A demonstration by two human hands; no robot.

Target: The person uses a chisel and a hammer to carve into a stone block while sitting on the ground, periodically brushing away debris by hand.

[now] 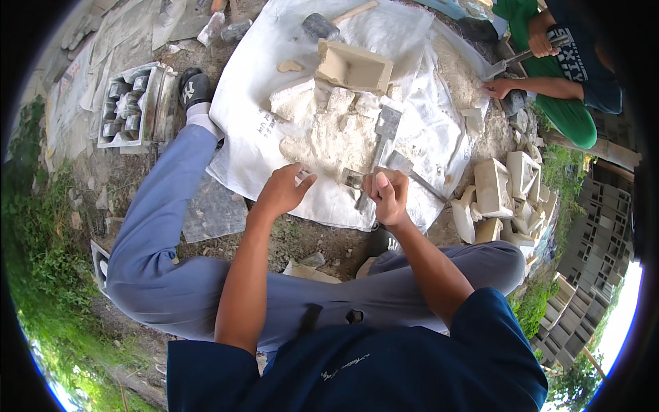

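Observation:
My left hand (283, 190) is held over the near edge of a white sheet (240, 117), thumb and fingers curved and apart, with nothing in it. My right hand (386, 197) is closed, thumb on top, around a small metal tool (352, 178) whose squared end sticks out to the left; the rest is hidden in the fist. Just beyond lies a long grey metal tool (389, 123) with a broad flat head. A hammer (400, 163) rests beside my right hand. Pale broken stone pieces (294, 99) and crumbs lie ahead of both hands, below a hollowed rectangular stone block (353, 66).
A mallet (320, 27) lies at the far side. Left stands a tray-like mould (130, 106) with dark round-edged pieces. Several hollowed blocks (493, 189) are piled at right. At the upper right, another person's hand (542, 44) grips a metal tool. My legs flank the sheet.

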